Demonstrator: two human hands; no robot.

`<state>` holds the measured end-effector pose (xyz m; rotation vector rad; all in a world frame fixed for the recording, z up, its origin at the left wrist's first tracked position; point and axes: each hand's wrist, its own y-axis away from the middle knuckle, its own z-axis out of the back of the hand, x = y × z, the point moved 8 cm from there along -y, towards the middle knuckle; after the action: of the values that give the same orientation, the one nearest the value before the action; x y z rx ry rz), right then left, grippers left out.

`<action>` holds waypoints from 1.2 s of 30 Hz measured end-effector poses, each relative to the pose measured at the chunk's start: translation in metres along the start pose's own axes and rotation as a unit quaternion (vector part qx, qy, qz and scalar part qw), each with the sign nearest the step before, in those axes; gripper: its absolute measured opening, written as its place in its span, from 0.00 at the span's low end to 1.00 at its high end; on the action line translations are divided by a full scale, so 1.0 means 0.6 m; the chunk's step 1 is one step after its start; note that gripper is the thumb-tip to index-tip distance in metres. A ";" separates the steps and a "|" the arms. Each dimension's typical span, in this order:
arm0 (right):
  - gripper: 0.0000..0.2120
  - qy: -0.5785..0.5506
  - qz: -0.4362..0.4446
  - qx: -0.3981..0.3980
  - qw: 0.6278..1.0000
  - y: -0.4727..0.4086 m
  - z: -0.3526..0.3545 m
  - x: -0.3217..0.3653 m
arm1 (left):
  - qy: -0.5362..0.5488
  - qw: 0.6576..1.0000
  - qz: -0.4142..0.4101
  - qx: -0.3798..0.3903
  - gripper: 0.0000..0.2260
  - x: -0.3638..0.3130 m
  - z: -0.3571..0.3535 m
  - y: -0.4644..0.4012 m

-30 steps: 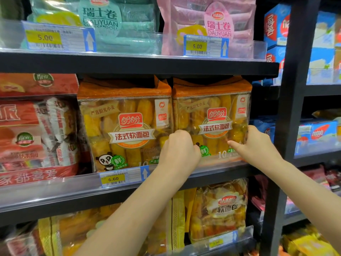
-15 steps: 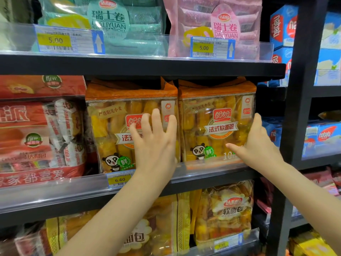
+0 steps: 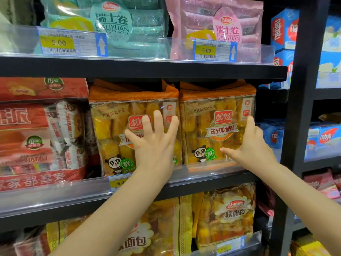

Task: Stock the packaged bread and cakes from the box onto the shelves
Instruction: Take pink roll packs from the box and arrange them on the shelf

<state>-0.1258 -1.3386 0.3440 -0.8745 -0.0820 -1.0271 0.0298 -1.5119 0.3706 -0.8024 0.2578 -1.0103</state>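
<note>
- Orange-topped clear plastic bags of yellow soft bread stand side by side on the middle black shelf (image 3: 212,183), behind its clear plastic front rail (image 3: 212,166); the left bread bag (image 3: 118,130) and the right bread bag (image 3: 208,122) touch at their edges.
- The left hand (image 3: 155,143) lies flat on the left bag's face, fingers spread and straight, holding nothing.
- The right hand (image 3: 251,146) is at the right bag's right edge, thumb pointing across its lower front; whether the far fingers curl behind the bag I cannot tell.
- To do this well, I judge: press evenly with the palm, not the fingertips, so the soft bread is not crushed; square both faces to the rail, labels upright.
- Hidden: the box is out of view; the left wrist covers part of the yellow price tag (image 3: 120,182); how many bags stand behind cannot be seen.
</note>
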 end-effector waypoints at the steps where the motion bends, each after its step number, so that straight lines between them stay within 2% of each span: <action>1: 0.54 0.001 -0.003 0.004 1.000 -0.001 0.000 0.000 | 0.000 1.000 -0.001 0.002 0.45 0.000 -0.001 -0.002; 8: 0.53 0.017 -0.011 0.020 1.000 0.003 0.001 0.003 | -0.012 1.000 -0.014 0.016 0.45 0.000 -0.003 -0.002; 15: 0.49 0.109 -0.033 0.024 0.993 0.015 0.012 0.021 | -0.036 0.997 -0.059 0.033 0.44 0.009 0.009 -0.001; 20: 0.42 0.141 -0.049 0.033 0.988 0.031 0.014 0.044 | -0.017 0.994 -0.110 0.022 0.35 0.024 0.022 0.015; 23: 0.35 0.143 -0.003 0.008 0.990 0.046 0.020 0.086 | 0.025 0.988 -0.152 0.009 0.29 0.029 0.028 0.028; 26: 0.23 0.186 0.048 0.005 0.981 0.069 0.023 0.140 | 0.081 0.973 -0.213 -0.048 0.16 0.033 0.047 0.034; 30: 0.17 0.252 0.085 0.000 0.964 0.098 0.043 0.184 | 0.148 0.955 -0.257 -0.008 0.07 0.025 0.051 0.044; 32: 0.18 0.265 0.090 0.008 0.960 0.114 0.050 0.190 | 0.145 0.949 -0.281 0.003 0.06 0.012 0.050 0.049; 36: 0.19 0.261 0.069 0.066 0.961 0.121 0.066 0.191 | 0.148 0.930 -0.325 0.083 0.10 -0.015 0.040 0.051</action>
<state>0.0057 -1.3777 0.3786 -0.4604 0.3499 -1.0775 0.0581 -1.4841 0.3643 -0.5822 0.1580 -1.7615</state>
